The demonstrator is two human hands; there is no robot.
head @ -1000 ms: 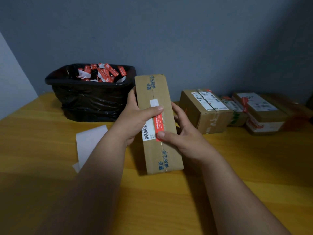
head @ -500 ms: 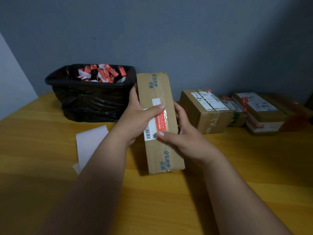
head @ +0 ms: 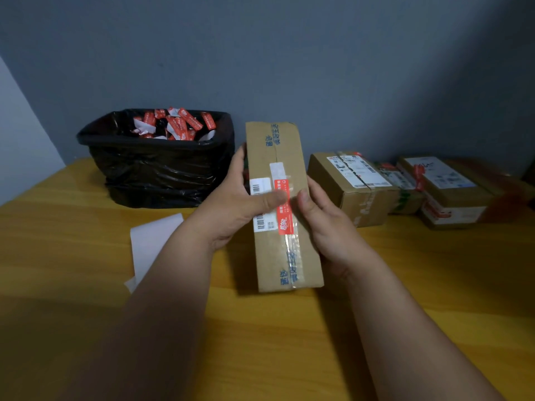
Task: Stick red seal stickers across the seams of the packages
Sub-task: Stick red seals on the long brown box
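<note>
Left thumb (head: 270, 200) slid down from sticker's (head: 283, 206) top end to its middle. Right thumb (head: 304, 198) came off the lower end, now beside sticker's right edge. Box (head: 282, 209) tilted slightly.

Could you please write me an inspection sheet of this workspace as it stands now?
Surface: wooden table, yellow-brown.
Job's things: long box tilted up, near end on the table; red sticker lies along its taped seam.
Clutter: white paper; black-lined bin of sticker scraps; sealed boxes at right.
Grippers: left hand grips the box, thumb on the sticker; right hand holds the other edge.
Cables: nothing seen.
Surroundings: grey wall.
</note>
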